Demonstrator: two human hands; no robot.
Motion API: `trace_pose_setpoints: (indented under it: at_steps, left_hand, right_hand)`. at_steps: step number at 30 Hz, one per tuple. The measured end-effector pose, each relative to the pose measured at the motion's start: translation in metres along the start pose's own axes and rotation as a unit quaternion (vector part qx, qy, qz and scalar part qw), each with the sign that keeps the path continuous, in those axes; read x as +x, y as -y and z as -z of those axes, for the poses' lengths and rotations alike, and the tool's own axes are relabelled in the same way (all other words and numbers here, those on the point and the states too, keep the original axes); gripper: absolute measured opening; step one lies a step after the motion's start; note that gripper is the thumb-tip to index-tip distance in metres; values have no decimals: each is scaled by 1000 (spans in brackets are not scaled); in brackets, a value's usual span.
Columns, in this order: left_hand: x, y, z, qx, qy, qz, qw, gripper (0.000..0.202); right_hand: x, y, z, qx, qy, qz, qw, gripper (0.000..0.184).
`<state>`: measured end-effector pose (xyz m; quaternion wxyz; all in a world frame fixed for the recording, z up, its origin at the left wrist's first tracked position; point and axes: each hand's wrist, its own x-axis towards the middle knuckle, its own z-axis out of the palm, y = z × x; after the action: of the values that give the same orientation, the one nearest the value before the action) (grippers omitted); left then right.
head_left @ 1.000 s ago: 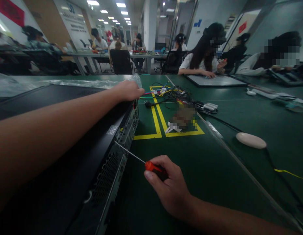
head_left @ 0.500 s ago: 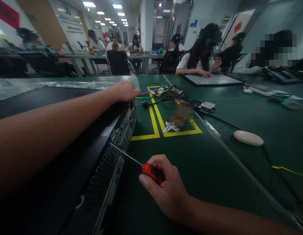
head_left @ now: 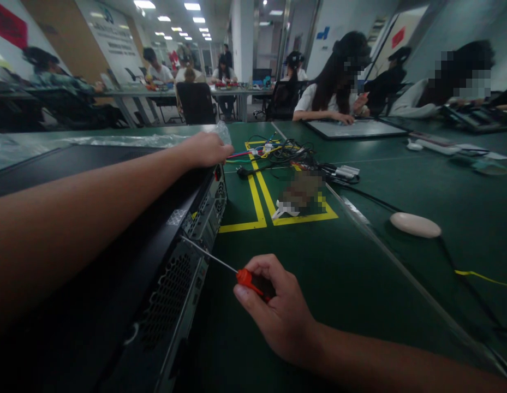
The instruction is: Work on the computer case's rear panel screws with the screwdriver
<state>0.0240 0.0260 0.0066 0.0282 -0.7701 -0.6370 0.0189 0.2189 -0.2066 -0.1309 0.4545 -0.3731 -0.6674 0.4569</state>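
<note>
A black desktop computer case (head_left: 126, 240) lies on its side at the left, its metal rear panel with vent mesh facing right. My left hand (head_left: 210, 148) is closed over the far rear corner of the case, its fingertips partly hidden. In my right hand (head_left: 280, 308) is a screwdriver (head_left: 244, 277) with a red and dark handle, gripped between thumb and curled fingers. The thin metal shaft points up and left, and its tip meets the upper edge of the rear panel. Whether a screw sits under the tip is too small to tell.
Tangled cables (head_left: 294, 155) and a blurred item lie beyond, near yellow tape (head_left: 259, 199). A pale oval object (head_left: 416, 225) sits on a cable at right. Clear plastic wrap (head_left: 155, 142) is behind the case. Across the table a person (head_left: 330, 82) works at a flat panel (head_left: 355, 129).
The camera view has shifted very slightly. My left hand stays on the case corner, and the screwdriver tip stays at the rear panel edge with hardly any movement of my right hand.
</note>
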Motion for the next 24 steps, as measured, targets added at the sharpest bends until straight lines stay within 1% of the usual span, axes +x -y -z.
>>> trace_pose_setpoints:
  at_steps: [6,11,16,20,24]
  left_hand:
    - [2,3,-2,7,-4,-25,1000,64]
    - [3,4,-2,0,3,-18,1000,66]
    - [1,1,1,-7,9,-14,1000,67]
    - [0,-1,1,5,2,-4,1000,67]
    - [2,1,0,1,0,-5,1000,66]
  right_hand:
    - [0,4,1,0,8,-20,1000,10]
    - [2,6,2,-9,8,-29,1000,10]
    - [2,7,2,-16,1,-23,1000,9]
    - [2,8,4,-44,2,-5,999,4]
    - [3,8,4,-50,7,15,999,16]
